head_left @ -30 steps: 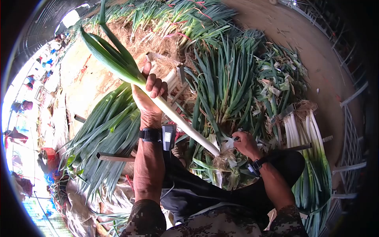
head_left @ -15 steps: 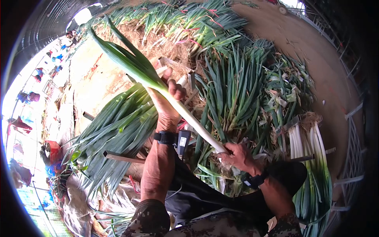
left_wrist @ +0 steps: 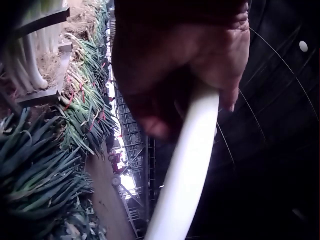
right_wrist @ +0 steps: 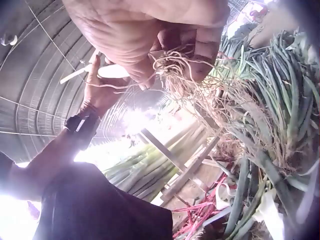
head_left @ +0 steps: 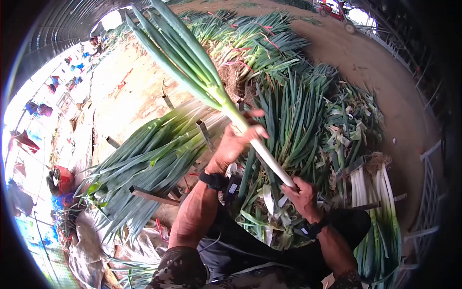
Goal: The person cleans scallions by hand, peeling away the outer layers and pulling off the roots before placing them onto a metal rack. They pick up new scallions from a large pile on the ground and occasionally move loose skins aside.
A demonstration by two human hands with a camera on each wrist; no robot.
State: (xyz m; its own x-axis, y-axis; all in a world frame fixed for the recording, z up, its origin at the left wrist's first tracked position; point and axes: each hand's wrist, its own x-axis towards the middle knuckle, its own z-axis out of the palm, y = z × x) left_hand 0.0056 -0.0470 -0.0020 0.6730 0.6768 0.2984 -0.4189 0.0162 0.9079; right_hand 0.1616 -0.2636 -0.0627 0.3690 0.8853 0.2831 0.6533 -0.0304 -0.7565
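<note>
A long green onion (head_left: pixel 271 161) slants between my two hands, its leaves at the upper left and its white root end at the lower right. My left hand (head_left: pixel 236 144) holds the upper white stalk between thumb and fingers. In the left wrist view, the pale shank (left_wrist: pixel 185 170) runs down out of that hand. My right hand (head_left: pixel 304 198) grips the root end. Stringy roots (right_wrist: pixel 172 75) poke out from under its fingers in the right wrist view. Below the stalk lies a heap of untrimmed green onions (head_left: pixel 293 130).
Left, a metal rack (head_left: pixel 204 132) holds a bundle of green onions (head_left: pixel 144 156). Another bundle, white ends up, rests on a rack at right (head_left: pixel 373 192). Tied green onions (head_left: pixel 260 38) lie farther back. Peeled skins (head_left: pixel 269 200) litter the ground near my dark-trousered legs.
My right hand has gone from beside the roots to gripping the root end. The left hand has moved right, its hold now lower on the stalk, and the onion stands more steeply in view.
</note>
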